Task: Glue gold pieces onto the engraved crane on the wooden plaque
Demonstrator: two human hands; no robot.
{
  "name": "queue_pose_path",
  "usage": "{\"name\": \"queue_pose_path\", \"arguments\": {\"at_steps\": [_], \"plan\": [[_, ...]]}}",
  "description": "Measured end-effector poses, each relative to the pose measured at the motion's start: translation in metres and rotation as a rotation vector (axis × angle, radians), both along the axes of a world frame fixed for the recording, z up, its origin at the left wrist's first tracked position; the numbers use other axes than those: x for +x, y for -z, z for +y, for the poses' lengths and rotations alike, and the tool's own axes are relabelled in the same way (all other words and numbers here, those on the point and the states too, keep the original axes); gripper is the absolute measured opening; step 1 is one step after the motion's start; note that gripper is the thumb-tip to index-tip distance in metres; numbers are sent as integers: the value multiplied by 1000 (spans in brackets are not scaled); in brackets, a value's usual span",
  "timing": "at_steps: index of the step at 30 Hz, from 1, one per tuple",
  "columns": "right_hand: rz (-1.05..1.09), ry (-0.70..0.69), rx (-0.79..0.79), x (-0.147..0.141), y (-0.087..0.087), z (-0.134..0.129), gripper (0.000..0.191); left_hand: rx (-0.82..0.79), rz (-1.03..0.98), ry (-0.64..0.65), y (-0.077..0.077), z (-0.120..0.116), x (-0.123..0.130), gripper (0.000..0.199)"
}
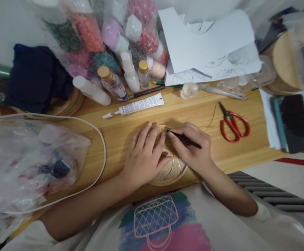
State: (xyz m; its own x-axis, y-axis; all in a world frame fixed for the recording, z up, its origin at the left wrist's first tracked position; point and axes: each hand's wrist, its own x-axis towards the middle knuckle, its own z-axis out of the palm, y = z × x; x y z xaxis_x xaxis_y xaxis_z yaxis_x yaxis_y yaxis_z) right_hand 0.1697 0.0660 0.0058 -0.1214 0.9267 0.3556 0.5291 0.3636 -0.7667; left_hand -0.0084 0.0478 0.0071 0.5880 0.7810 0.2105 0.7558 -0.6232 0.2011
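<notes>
While our left hand (142,158) lay, fingers parted, on the wooden disc (167,182) near the surface's (232,153) front edge, our right hand (200,157) clamped a slim black tool (187,140), gold strands (173,159) partly set, lower drawn lines (160,176) seemingly left.

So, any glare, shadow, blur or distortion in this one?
Head view: bright glare on the clear plastic bag; a soft shadow on the table beside the left hand; fine lines on the wooden disc look soft; apparent wide-angle stretch toward the edges.
</notes>
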Motion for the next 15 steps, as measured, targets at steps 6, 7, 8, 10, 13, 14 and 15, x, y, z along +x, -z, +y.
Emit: {"name": "queue_pose_path", "arguments": {"at_steps": [6,7,8,10,13,14,15], "plan": [[1,5,-8,1,0,0,5,-8,-16,2,0,0,-1,51],[1,6,-9,1,0,0,5,-11,-21,4,0,0,-1,51],[1,5,-11,1,0,0,5,-15,-25,4,0,0,-2,51],[1,8,-13,1,0,0,5,-20,-33,6,1,0,-2,51],[3,13,-10,0,-1,0,6,-14,-55,6,2,0,-3,51],[3,14,-10,0,-1,1,6,-11,-64,4,2,0,-4,52],[2,14,-12,0,-1,1,6,-9,-74,2,3,0,-4,53]]}}
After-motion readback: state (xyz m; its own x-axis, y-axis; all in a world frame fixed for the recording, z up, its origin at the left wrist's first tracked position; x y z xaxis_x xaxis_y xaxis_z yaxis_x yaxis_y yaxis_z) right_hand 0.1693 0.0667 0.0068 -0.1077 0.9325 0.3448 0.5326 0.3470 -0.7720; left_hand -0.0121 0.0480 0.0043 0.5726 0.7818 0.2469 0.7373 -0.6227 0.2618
